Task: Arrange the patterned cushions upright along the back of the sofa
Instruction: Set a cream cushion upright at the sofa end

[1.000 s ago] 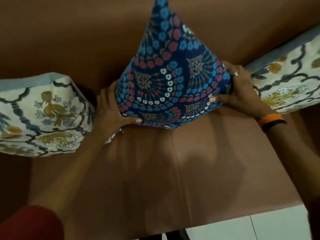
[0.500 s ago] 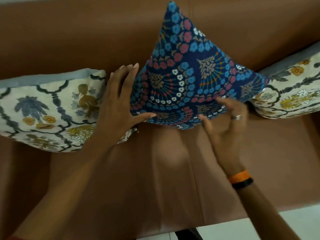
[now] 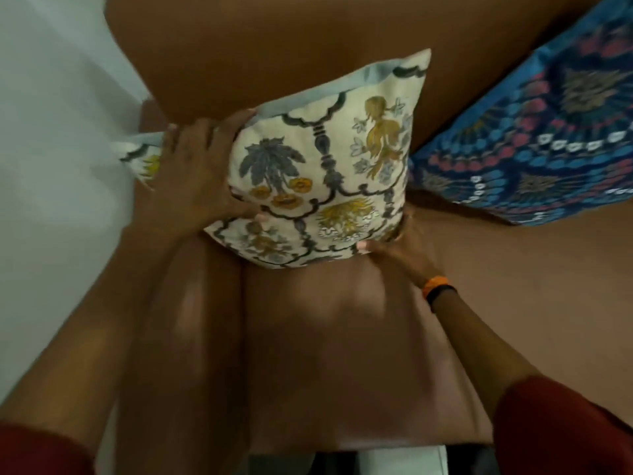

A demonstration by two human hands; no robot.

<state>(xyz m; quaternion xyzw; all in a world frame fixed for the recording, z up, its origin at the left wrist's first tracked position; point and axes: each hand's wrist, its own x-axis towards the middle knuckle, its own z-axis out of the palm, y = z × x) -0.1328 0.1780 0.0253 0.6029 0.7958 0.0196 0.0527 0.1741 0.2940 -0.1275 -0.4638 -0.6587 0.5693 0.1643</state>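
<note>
A cream cushion [image 3: 329, 166] with grey lattice, a grey palm and yellow flowers leans against the brown sofa back [image 3: 274, 46], one corner pointing up. My left hand [image 3: 202, 176] grips its left edge, thumb on the front face. My right hand [image 3: 397, 248] holds its lower right corner against the seat. A dark blue cushion [image 3: 541, 132] with red and blue dots stands to the right, touching the cream one's right side and cut off by the frame edge.
The brown sofa seat [image 3: 342, 354] stretches toward me, with the armrest [image 3: 185, 320] at its left. A pale wall [image 3: 51, 166] lies left of the sofa. White floor tile [image 3: 400, 462] shows below the seat front. An orange and black band [image 3: 438, 286] circles my right wrist.
Both hands have left the blue cushion, which stays against the sofa back, and have taken hold of the cream cushion on the left. My view has swung left.
</note>
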